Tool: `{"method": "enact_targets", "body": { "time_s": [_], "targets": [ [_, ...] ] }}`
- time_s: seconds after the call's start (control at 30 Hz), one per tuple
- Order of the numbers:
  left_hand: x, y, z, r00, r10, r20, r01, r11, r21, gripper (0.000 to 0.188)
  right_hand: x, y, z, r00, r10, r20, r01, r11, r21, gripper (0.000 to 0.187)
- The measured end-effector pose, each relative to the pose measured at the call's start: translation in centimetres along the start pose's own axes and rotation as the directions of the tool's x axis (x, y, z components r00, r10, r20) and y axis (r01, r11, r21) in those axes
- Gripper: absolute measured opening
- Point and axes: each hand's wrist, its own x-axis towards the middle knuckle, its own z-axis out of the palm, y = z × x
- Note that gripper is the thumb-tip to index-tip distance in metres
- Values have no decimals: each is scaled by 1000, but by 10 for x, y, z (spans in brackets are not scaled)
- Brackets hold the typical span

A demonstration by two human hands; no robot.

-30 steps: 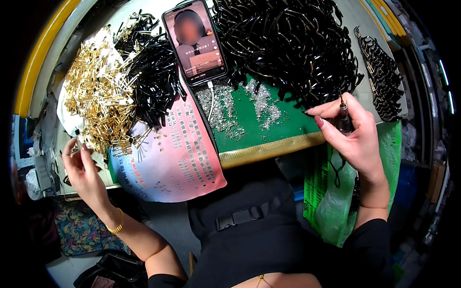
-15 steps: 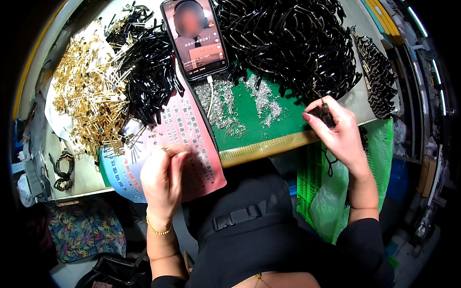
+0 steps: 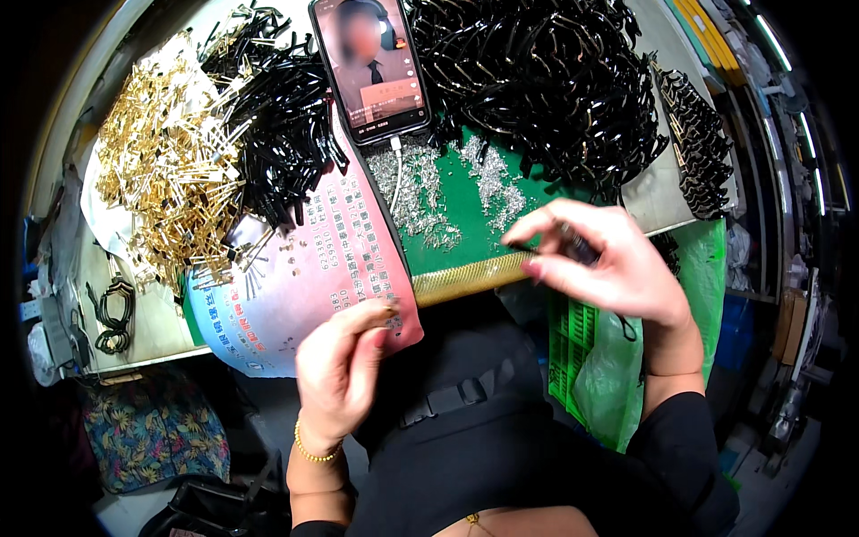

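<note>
Judging by the hands, the step in hand is a small assembly one, somewhere between picking parts and using the tool. The left hand [image 3: 344, 367] is over the near edge of the pink-and-blue printed sheet [image 3: 344, 259], thumb and fingers curled toward a pinch; a dark-gold glint shows there, but it is too blurred to tell whether a piece is gripped. The right hand [image 3: 613, 264] has its fingers closed around a slim dark hand tool [image 3: 580, 243], mostly hidden by them, above the right part of the near edge.

The next move seems to call for a steady left pinch and a clear line for the tool's tip toward the tiny silver metal bits [image 3: 416, 201], which lie in two loose patches on the flat green mat [image 3: 455, 228].

The ribbed yellow-gold edge strip [image 3: 470, 279] bounds the mat on the near side — bits swept past it could drop. Bare green lies between and just right of the patches. Farther back, room is tight: the black phone [image 3: 376, 76] with its white cable [image 3: 398, 179] stands between the glossy black curved strips [image 3: 282, 130] on the left and the larger heap of shiny black pieces [image 3: 537, 85] on the right. The thin gold metal parts [image 3: 170, 170] spread across the far left.
</note>
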Motion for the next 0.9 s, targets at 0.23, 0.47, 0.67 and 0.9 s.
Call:
{"method": "enact_targets", "body": {
  "time_s": [0.23,0.47,0.67,0.9],
  "targets": [
    [8,7,25,989,60,134,-62,998,9,21,-9,13,37,978,-185,101,177,981,77,29],
    [8,4,22,985,68,159,-69,998,2,21,-11,5,29,968,-173,182,184,982,-44,31],
    [13,9,11,932,164,323,-220,964,146,19,-11,2,21,925,-237,299,322,903,-282,23],
    [12,6,24,889,224,398,-301,943,141,13,-18,9,33,919,-255,302,319,930,-185,15]
  ]
}}
